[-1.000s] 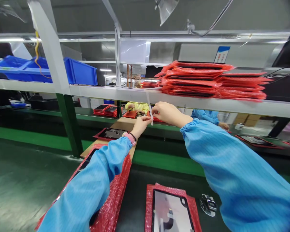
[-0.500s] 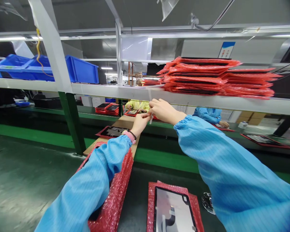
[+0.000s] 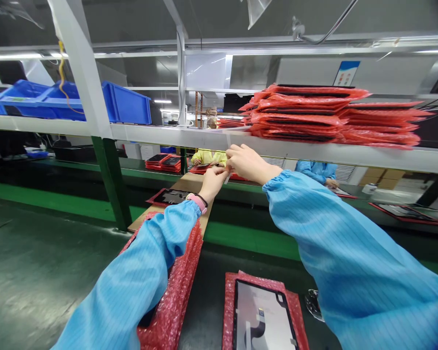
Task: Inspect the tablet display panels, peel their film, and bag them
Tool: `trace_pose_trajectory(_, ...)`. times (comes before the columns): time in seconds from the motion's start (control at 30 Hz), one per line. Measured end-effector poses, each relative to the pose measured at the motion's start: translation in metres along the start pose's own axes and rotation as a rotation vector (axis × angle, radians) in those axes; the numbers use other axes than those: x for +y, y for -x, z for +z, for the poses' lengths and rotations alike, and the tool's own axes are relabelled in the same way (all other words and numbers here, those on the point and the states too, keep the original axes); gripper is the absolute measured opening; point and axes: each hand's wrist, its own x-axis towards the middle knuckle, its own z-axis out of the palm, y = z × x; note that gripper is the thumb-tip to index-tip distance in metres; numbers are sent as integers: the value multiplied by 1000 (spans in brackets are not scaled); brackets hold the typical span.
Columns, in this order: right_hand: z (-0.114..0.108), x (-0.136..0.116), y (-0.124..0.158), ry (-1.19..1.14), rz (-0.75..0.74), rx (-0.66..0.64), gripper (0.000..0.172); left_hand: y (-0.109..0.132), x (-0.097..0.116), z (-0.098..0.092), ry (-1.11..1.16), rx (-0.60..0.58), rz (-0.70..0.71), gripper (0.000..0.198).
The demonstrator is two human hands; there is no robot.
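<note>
A thin whitish translucent strip, which looks like tape, hangs at the front edge of the white shelf. My right hand is closed in a pinch on it just under the shelf. My left hand, with a pink band at the wrist, pinches the strip's lower part, its fingertips close to the right hand's. Below them a tablet-like panel with a silvery back and black rim lies on red bubble wrap. A stack of red bubble-wrap sleeves lies partly under my left forearm.
Red sleeves with dark panels are piled on the shelf at right; blue bins stand at left. A green post rises beside a wooden board bearing another panel. Two co-workers, in yellow and blue sleeves, sit beyond.
The view has shifted slightly. Both hands stay pinched by the strip under the shelf edge, and less of its lower end shows. The blue-sleeved co-worker's hand has moved.
</note>
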Motion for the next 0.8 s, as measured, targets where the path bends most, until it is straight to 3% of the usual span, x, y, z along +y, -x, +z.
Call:
trace_pose_trajectory(0.33, 5, -3, 4, 17, 1, 74, 19, -4, -3, 6, 102, 92, -53, 22)
trace_pose_trajectory(0.8, 19, -7, 13, 129, -5, 167, 19, 1, -7, 10, 177, 76, -105, 22)
